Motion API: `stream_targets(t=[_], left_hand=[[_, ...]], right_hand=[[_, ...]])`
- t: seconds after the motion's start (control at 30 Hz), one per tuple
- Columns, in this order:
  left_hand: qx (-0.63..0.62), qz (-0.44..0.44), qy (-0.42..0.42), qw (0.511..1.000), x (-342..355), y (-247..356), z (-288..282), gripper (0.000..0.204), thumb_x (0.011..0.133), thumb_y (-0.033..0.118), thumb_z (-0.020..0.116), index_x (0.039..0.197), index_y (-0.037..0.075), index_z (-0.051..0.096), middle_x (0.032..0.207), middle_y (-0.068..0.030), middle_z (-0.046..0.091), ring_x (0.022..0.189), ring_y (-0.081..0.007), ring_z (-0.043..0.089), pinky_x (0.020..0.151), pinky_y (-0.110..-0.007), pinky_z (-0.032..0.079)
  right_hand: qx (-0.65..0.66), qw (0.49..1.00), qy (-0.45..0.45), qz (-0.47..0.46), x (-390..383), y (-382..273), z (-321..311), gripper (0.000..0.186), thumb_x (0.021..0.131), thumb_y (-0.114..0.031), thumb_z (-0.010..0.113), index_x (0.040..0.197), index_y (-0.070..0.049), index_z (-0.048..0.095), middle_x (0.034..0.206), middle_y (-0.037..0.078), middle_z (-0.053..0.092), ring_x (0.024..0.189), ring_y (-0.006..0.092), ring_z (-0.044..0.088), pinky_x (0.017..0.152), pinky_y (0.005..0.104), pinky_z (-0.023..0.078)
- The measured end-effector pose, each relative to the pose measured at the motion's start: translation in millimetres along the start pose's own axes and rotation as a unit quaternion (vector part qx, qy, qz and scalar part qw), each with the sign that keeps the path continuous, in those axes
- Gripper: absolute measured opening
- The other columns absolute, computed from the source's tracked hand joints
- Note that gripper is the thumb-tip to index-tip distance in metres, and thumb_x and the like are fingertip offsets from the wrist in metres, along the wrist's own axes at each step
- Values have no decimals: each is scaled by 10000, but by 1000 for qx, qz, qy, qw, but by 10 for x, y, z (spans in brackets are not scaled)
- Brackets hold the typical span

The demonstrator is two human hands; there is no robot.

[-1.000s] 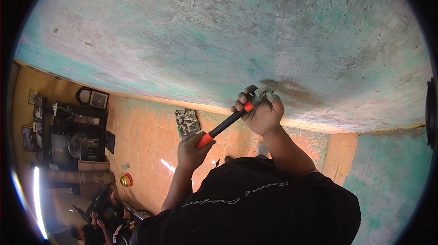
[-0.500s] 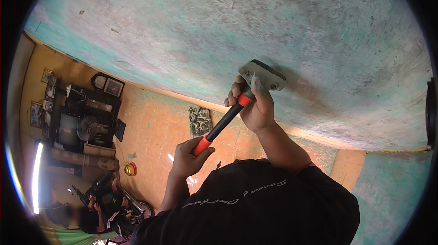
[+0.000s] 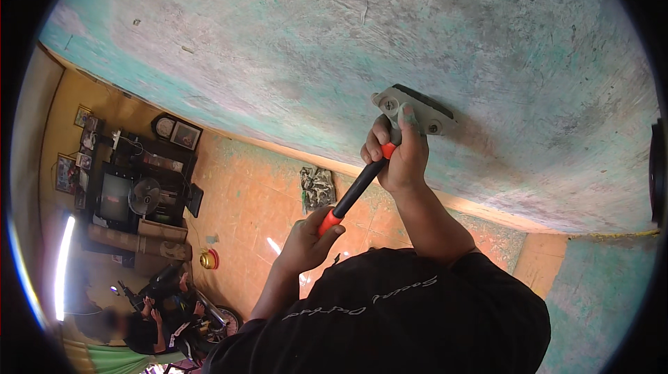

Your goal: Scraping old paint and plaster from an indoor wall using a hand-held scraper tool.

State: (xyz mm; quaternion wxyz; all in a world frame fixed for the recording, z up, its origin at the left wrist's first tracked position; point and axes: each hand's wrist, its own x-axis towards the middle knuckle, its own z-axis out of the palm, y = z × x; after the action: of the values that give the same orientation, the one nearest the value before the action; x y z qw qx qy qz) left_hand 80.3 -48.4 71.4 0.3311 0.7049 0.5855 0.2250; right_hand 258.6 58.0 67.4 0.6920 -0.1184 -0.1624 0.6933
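Note:
A wall scraper [image 3: 358, 182] with a black and red handle slants up from my hands. Its wide, dusty grey head [image 3: 415, 111] lies against the patchy turquoise and grey wall [image 3: 292, 54]. My right hand [image 3: 405, 155] grips the handle's upper end just below the head, its thumb laid on the head. Lower down, my left hand [image 3: 307, 240] is wrapped around the red end of the handle. The blade's edge is at the wall and I cannot make out its contact clearly.
On the orange tiled floor [image 3: 243, 200] lies a crumpled dark patterned cloth [image 3: 318, 188]. To the left stand a fan [image 3: 144, 196], a dark cabinet with a television [image 3: 115, 196] and a motorcycle [image 3: 216, 322] with a person [image 3: 142, 329] beside it. A red and gold container [image 3: 209, 258] sits nearby.
The scraper head has shifted slightly up the wall, with both hands still on the handle. The whole view has also drifted a little, so the room appears farther right.

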Motion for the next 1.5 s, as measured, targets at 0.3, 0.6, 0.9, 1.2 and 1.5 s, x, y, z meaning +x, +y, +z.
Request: stream_targets(t=[0.3,0.6,0.9,1.2,1.5], left_hand=[[-33,-53,-42,997,-17,62,-7,165,840,150,582,932,19,541,577,-14,480,529,-84,456,502,-255,376],[-36,-53,-56,996,32,81,8,224,846,218,599,930,24,527,543,-75,519,498,-160,556,473,-294,405],[-35,-48,-61,996,54,61,26,250,841,236,602,926,14,527,551,-112,518,504,-197,548,482,-312,397],[-37,-40,-67,996,26,17,42,233,842,223,604,900,10,530,532,-97,497,478,-168,496,471,-304,376],[-53,-22,-60,997,17,8,63,235,842,222,606,911,11,528,543,-104,508,478,-166,502,468,-306,373]], right_hand=[[-17,999,32,-23,-8,-34,124,288,892,-384,470,771,-125,431,540,-33,356,384,85,340,401,251,313],[-24,999,37,-21,-1,-53,135,266,894,-375,465,812,-123,445,535,-39,351,375,78,321,398,246,306],[-38,998,40,-20,12,-78,151,269,897,-366,463,779,-126,436,528,-39,354,369,78,324,386,244,299],[-42,997,53,-27,-22,-50,132,248,895,-355,466,814,-122,443,524,-38,350,365,77,323,383,244,295],[-42,997,57,-21,-28,-59,106,252,897,-358,461,783,-137,419,524,-40,346,369,75,315,381,245,292]])
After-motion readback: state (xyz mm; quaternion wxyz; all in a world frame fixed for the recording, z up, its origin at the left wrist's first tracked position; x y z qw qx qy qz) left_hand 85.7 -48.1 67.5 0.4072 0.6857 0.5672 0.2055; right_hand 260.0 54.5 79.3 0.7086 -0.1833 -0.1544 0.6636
